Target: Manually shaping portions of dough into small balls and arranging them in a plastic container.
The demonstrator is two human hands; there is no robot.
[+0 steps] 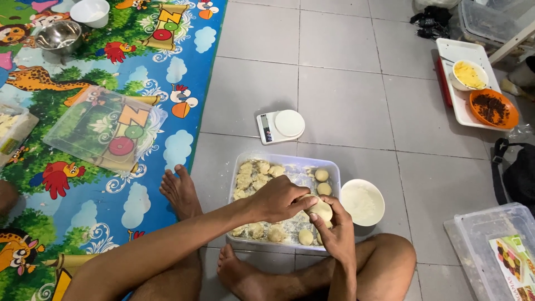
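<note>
- sitting cross-legged on a pale tiled floor (345, 83), a person works a smooth, pale dough ball (321, 210) w/ both hands, just above the near right corner of a clear plastic tub (336, 167).
- right hand (337, 234) cups the ball from below, grip clenched round it; left hand (278, 198) comes over the top, fingertips pinching the dough, grip grasping the same ball.
- tub: rectangular, floury bottom; rough, lumpy dough pieces (251, 178) at the far left, smooth rounded balls (322, 181) along the right side & near edge.
- small round white bowl (362, 202) of white flour just right of the tub.
- white digital scale (280, 126) w/ round plate sits beyond the tub, apart from it.
- white tray (458, 108) far right holds a white bowl of yellow filling (469, 74) & an orange bowl of dark crumbs (493, 108).
- glossy cartoon-animal play mat (83, 184) on the left carries a clear lid (106, 128), steel bowl (58, 37), white bowl (90, 12).
</note>
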